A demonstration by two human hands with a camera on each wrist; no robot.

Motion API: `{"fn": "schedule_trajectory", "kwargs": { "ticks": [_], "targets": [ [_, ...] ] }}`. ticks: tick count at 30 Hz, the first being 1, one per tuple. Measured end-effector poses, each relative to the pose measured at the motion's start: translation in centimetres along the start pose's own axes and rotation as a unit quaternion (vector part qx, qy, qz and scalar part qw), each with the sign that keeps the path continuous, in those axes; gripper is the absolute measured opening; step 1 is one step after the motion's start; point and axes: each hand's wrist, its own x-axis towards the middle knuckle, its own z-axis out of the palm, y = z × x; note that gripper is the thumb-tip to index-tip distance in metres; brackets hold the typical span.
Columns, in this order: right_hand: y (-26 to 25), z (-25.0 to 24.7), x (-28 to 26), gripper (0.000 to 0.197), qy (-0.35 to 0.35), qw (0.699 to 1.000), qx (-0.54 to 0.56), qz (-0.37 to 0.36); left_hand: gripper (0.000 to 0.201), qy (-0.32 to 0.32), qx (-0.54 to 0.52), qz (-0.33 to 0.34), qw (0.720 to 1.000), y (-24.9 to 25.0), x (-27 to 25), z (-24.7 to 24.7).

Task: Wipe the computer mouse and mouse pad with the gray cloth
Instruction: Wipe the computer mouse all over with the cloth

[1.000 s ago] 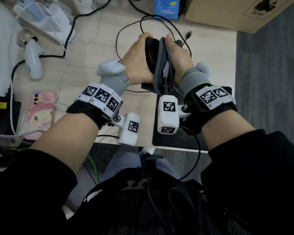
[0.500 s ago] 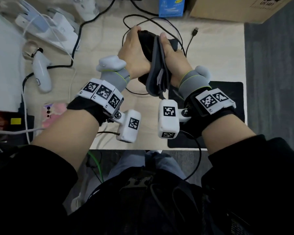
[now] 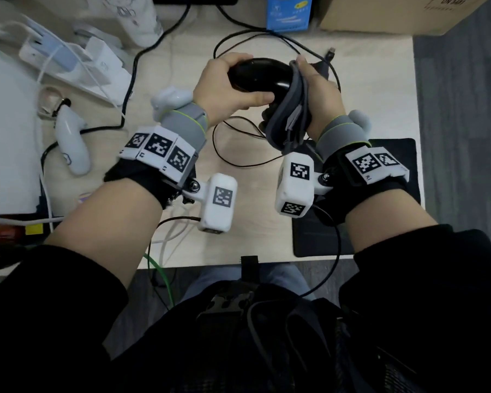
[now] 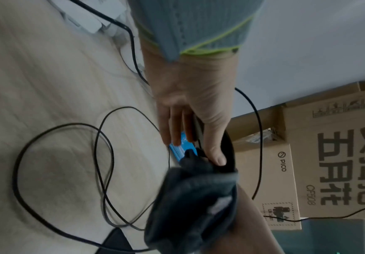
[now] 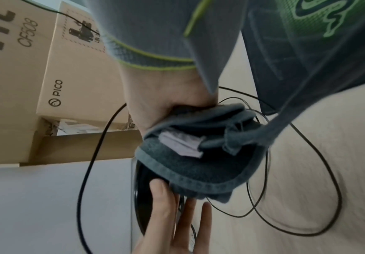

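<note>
A glossy black computer mouse [image 3: 257,76] is held above the desk, its top turned up. My left hand [image 3: 230,83] grips its left side, thumb [image 3: 260,97] under it. My right hand [image 3: 318,92] holds the folded gray cloth [image 3: 291,114] against the mouse's right end; the cloth hangs down below the hand. In the right wrist view the gray cloth [image 5: 201,154] covers the mouse [image 5: 144,178], with the left hand's fingers [image 5: 161,192] beside it. The black mouse pad [image 3: 394,154] lies at the desk's right front, partly under my right forearm.
The mouse cable [image 3: 238,154] loops over the desk below the hands. A white controller [image 3: 73,140] and chargers [image 3: 77,61] lie to the left, a blue box [image 3: 289,12] and a cardboard box [image 3: 386,12] at the back. The desk's edge [image 3: 210,266] runs near my lap.
The mouse has turned from edge-on to top-up in my left hand. The cloth in my right hand has slid from its middle to its right end.
</note>
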Motion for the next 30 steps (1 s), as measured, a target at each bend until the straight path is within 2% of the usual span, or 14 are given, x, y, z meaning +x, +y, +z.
{"fn": "schedule_trajectory", "kwargs": {
  "ticks": [2, 4, 7, 9, 13, 17, 20, 24, 27, 30],
  "targets": [
    [-0.1, 0.6, -0.1, 0.049, -0.011, 1.000, 0.005, -0.013, 0.083, 0.044, 0.028, -0.011, 0.999, 0.3, 0.3, 0.4],
    [0.1, 1.2, 0.0, 0.046, -0.031, 0.999, -0.003, -0.019, 0.080, 0.080, 0.078, -0.020, 0.994, 0.4, 0.6, 0.6],
    [0.2, 2.1, 0.0, 0.028, -0.018, 1.000, -0.005, -0.018, 0.071, 0.079, 0.109, -0.011, 0.991, 0.2, 0.6, 0.5],
    [-0.1, 2.0, 0.3, 0.025, 0.015, 1.000, 0.004, 0.000, 0.072, 0.066, 0.087, 0.007, 0.994, 0.1, 0.5, 0.1],
    [-0.2, 1.0, 0.5, 0.032, -0.038, 0.992, 0.055, 0.103, 0.064, 0.046, 0.008, 0.026, 0.999, -0.5, 0.3, -1.4],
    [1.3, 0.4, 0.5, 0.049, -0.067, 0.990, -0.080, 0.097, 0.084, 0.103, 0.027, -0.001, 0.994, -1.9, 1.0, -2.4],
    [2.3, -0.1, 0.1, 0.051, -0.105, 0.975, -0.163, 0.105, 0.079, 0.128, 0.085, -0.035, 0.988, -2.5, 1.3, -2.2],
    [3.2, -1.0, -1.1, 0.030, -0.210, 0.948, -0.213, 0.110, 0.074, 0.077, 0.183, -0.058, 0.978, -2.7, 1.1, -1.4],
    [3.7, -1.6, -2.0, 0.023, -0.229, 0.949, -0.203, 0.077, 0.056, 0.044, 0.231, -0.060, 0.970, -3.3, 0.3, -0.5],
    [4.7, -2.1, -2.3, 0.020, -0.242, 0.943, -0.217, 0.077, 0.047, 0.004, 0.217, -0.082, 0.973, -4.9, -0.9, 0.2]
  ]
}}
